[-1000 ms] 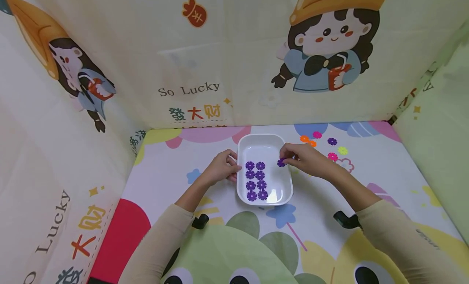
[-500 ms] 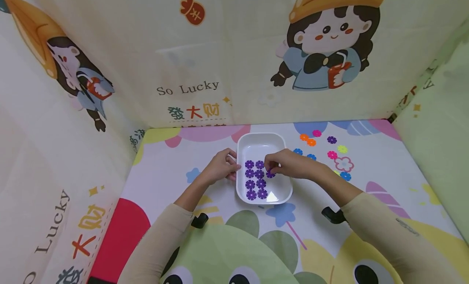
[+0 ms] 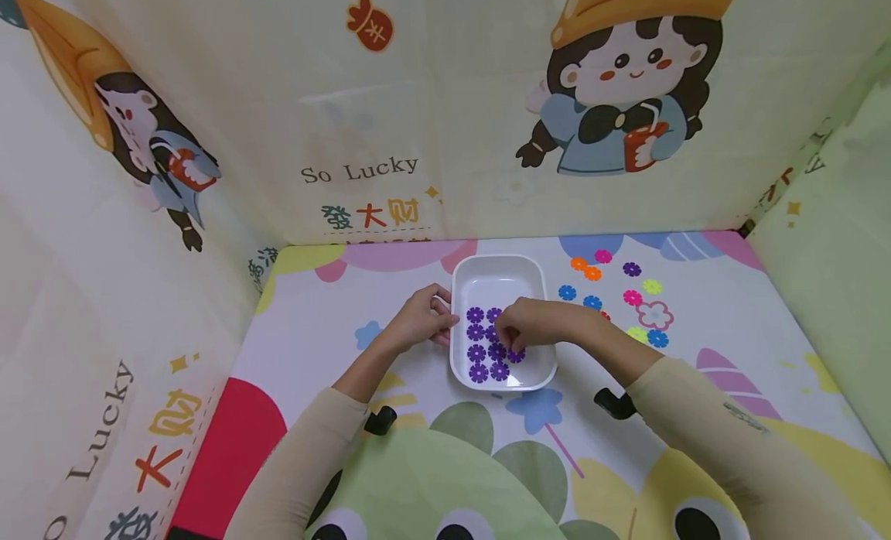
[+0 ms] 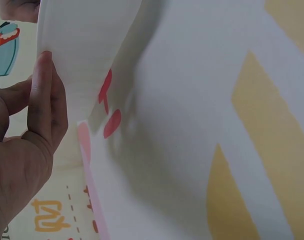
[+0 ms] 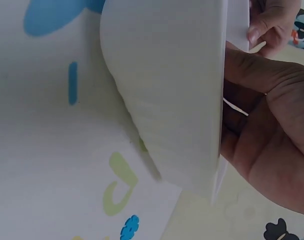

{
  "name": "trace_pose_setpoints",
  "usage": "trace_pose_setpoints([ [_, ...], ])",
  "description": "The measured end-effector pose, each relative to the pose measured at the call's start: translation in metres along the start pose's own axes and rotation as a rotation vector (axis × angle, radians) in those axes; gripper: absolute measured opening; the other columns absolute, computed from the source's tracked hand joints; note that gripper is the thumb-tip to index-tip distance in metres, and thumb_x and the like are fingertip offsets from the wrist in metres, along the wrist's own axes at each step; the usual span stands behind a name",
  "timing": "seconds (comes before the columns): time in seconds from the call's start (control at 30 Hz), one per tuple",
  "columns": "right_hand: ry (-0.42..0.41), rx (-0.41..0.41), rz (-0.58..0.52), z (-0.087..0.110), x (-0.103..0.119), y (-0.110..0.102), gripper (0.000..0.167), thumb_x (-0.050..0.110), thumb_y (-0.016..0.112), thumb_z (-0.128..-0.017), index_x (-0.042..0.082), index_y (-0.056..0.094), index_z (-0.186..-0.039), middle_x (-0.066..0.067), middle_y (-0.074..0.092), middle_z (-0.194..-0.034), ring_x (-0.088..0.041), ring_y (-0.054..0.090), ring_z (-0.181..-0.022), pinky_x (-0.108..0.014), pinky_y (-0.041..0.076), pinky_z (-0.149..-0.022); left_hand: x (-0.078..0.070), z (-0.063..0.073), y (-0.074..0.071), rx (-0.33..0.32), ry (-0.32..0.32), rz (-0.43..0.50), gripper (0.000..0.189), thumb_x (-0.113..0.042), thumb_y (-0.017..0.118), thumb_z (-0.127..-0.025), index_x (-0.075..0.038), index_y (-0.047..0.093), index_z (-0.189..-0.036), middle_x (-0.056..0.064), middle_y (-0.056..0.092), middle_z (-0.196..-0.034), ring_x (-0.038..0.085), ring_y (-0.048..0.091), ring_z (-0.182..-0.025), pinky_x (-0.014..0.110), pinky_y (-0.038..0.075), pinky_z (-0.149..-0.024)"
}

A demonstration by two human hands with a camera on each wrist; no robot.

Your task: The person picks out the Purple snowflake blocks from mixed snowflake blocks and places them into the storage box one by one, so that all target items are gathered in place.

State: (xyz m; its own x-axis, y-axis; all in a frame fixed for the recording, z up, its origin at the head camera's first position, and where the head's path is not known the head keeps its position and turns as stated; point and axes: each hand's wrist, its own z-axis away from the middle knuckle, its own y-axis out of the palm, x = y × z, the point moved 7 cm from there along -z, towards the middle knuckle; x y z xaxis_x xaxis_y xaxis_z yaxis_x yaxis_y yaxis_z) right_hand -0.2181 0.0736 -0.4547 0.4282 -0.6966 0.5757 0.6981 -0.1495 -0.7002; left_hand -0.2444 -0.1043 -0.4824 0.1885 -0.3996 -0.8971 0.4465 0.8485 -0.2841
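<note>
A white tray (image 3: 501, 277) with rounded corners stands mid-table in the head view. Inside, purple flower-shaped plastic pieces (image 3: 476, 353) lie in two columns on the left. My left hand (image 3: 421, 316) grips the tray's left side, thumb at the rim; in the left wrist view its fingers (image 4: 41, 95) lie along the outer wall. My right hand (image 3: 536, 323) reaches over the right rim with curled fingers. At its fingertips is another purple flower-shaped piece (image 3: 516, 356), right of the columns. The tray wall (image 5: 167, 90) hides those fingertips in the right wrist view.
Right of the tray lie loose flower-shaped pieces: orange (image 3: 592, 274), pink (image 3: 632, 298), blue (image 3: 657, 339), yellow (image 3: 652, 286) and one purple (image 3: 631, 269). A printed cloth covers the table, and cloth walls (image 3: 473, 199) rise behind and at both sides.
My right hand has carried a purple flower-shaped piece from the tray's right edge leftward, then down toward the near side, beside the columns. The left hand has stayed on the tray.
</note>
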Motion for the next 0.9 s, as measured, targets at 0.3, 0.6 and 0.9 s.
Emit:
trace_pose_setpoints([
  [0.3, 0.061, 0.092, 0.018, -0.012, -0.002, 0.013, 0.013, 0.004, 0.079, -0.089, 0.015, 0.073, -0.084, 0.002, 0.069, -0.08, -0.015, 0.063, -0.08, -0.028, 0.063, -0.076, 0.001, 0.0, -0.001, 0.0, -0.001, -0.003, 0.037, -0.003, 0.069, -0.097, -0.001, 0.051, -0.129, 0.014, 0.064, -0.099, 0.018, 0.071, -0.062, 0.042, 0.069, -0.064],
  [0.6, 0.111, 0.124, 0.057, -0.018, -0.008, 0.02, 0.014, 0.004, 0.08, -0.087, 0.015, 0.073, -0.082, 0.001, 0.067, -0.079, -0.016, 0.063, -0.079, -0.029, 0.065, -0.074, 0.002, 0.001, 0.0, 0.002, -0.009, -0.004, 0.037, -0.004, 0.07, -0.098, -0.002, 0.051, -0.129, 0.014, 0.064, -0.099, 0.019, 0.072, -0.063, 0.043, 0.069, -0.065],
  [0.9, 0.112, 0.131, 0.076, -0.021, -0.012, 0.026, 0.016, 0.004, 0.08, -0.087, 0.016, 0.072, -0.08, 0.001, 0.067, -0.079, -0.015, 0.063, -0.079, -0.028, 0.064, -0.075, 0.001, 0.001, 0.0, 0.003, -0.001, -0.002, 0.036, -0.004, 0.07, -0.098, -0.002, 0.051, -0.128, 0.014, 0.064, -0.098, 0.019, 0.072, -0.063, 0.044, 0.069, -0.065],
])
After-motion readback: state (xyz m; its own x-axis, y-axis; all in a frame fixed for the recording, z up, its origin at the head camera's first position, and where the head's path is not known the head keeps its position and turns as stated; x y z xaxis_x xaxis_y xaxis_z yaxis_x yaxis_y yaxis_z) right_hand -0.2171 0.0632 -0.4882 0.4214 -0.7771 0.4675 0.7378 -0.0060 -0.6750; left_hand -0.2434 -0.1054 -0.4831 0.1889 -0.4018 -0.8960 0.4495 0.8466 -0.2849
